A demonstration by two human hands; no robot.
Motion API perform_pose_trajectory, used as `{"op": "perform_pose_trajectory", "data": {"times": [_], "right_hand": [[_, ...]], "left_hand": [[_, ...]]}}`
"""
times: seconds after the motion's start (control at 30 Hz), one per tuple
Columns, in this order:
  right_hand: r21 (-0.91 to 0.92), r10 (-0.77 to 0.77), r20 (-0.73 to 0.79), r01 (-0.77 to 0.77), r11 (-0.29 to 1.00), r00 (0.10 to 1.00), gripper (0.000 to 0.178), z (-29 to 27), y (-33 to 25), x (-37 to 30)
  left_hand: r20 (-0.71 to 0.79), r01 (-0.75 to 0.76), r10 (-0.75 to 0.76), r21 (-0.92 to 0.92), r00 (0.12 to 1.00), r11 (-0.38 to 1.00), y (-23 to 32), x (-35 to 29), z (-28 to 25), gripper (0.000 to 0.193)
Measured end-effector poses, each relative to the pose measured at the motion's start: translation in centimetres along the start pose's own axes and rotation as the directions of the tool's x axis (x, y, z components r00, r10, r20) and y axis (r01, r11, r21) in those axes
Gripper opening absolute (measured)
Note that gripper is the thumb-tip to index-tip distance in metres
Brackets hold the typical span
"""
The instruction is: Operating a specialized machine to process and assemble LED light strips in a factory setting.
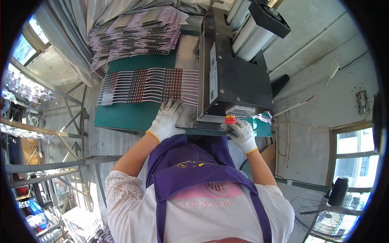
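Note:
A sheet of joined LED module strips [139, 86], with dark blocks linked by pinkish wires, lies flat on a green table. Its right end runs to a black press-like machine [237, 81]. My left hand [165, 121], in a white glove, rests its outstretched fingers on the sheet's near edge, close to the metal plate [187, 115]. At the machine's front, my right hand [244, 137], gloved too, is beside a red and yellow push button [230, 119]. Its thumb and fingers are apart; whether they touch the button I cannot tell.
A tall stack of similar strips [135, 34] stands at the table's far left, against a grey curtain [69, 36]. Silver cylinders [257, 34] rise from the machine. More strips [265, 117] show right of it. A metal frame [60, 162] is to the left, a fan [324, 214] lower right.

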State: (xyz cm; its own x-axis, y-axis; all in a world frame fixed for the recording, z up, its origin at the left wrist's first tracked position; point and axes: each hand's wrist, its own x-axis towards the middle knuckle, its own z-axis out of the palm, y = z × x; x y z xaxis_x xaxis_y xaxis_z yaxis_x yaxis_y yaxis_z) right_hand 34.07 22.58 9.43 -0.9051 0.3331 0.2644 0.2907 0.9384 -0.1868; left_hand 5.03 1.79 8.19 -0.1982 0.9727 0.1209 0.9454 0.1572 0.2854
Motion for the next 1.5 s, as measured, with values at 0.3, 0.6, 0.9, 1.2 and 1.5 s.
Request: {"op": "perform_pose_trajectory", "data": {"times": [0.3,0.6,0.9,1.2,1.5], "right_hand": [[0.089,0.053,0.019,-0.055,0.995,0.998,0.048,0.3,0.4,-0.4],[0.113,0.384,-0.164,-0.369,0.922,0.909,0.051,0.7,4.0,0.2],[-0.082,0.525,-0.031,-0.526,0.847,0.850,0.081,4.6,14.0,4.4],[-0.148,0.431,-0.119,-0.446,0.883,0.894,0.038,5.5,14.2,3.1],[-0.077,0.429,-0.057,-0.432,0.898,0.901,0.041,6.2,15.7,2.2]], "left_hand": [[-0.001,-0.014,0.014,0.059,1.000,0.998,0.1,0.5,-0.8,0.094],[-0.246,0.503,-0.477,0.055,0.844,0.862,-8.6,-4.1,3.7,0.080],[-0.210,0.261,-0.971,-0.949,-0.117,0.174,-10.7,-3.5,0.2,0.067],[0.158,-0.553,-0.887,-0.731,0.435,-0.401,-21.2,-7.4,-0.5,0.021],[-0.068,-0.255,-0.849,-0.964,0.524,-0.080,-21.2,-7.2,-4.5,0.026]]}}
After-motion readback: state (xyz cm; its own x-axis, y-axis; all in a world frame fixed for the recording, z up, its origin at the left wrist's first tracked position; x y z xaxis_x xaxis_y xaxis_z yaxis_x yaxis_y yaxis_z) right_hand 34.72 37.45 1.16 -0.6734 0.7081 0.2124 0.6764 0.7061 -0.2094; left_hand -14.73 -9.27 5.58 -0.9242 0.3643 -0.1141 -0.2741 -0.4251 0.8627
